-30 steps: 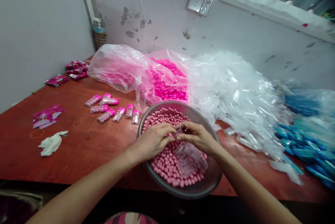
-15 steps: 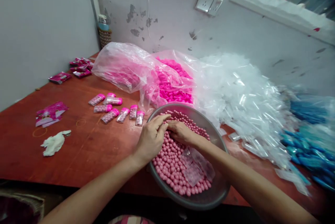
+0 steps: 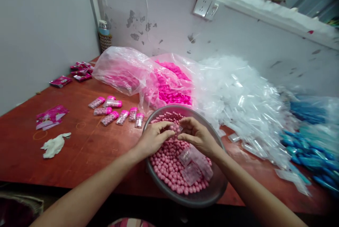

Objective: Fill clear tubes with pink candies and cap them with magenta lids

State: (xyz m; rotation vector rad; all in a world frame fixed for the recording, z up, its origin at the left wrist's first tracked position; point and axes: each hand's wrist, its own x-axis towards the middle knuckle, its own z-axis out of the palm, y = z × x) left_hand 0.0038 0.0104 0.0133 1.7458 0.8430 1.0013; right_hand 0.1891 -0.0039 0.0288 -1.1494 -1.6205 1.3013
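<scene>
Pink balls (image 3: 169, 170) fill much of a grey basin (image 3: 221, 184) at the table's front edge. Over the basin, a small clear bottle (image 3: 175, 128) with pink balls in it is between my hands, partly hidden by fingers. My left hand (image 3: 153, 138) pinches it from the left, thumb below. From the right, my right hand (image 3: 200, 135) curls its thumb and fingers about the other end. Clear empty bottles (image 3: 191, 173) lie on the balls below my right hand. Several filled bottles with pink caps (image 3: 109, 117) lie left of the basin.
Behind the basin are a bag of bright pink caps (image 3: 174, 82) and a heap of clear bottles (image 3: 238, 96). Blue pieces (image 3: 304, 151) lie at right. A white scrap (image 3: 55, 145), pink printed sheets (image 3: 51, 117) and pink packets (image 3: 60, 81) lie at left.
My right hand has come up out of the balls and turned to face my left. The bottle with balls now shows between my fingertips. The view has shifted slightly.
</scene>
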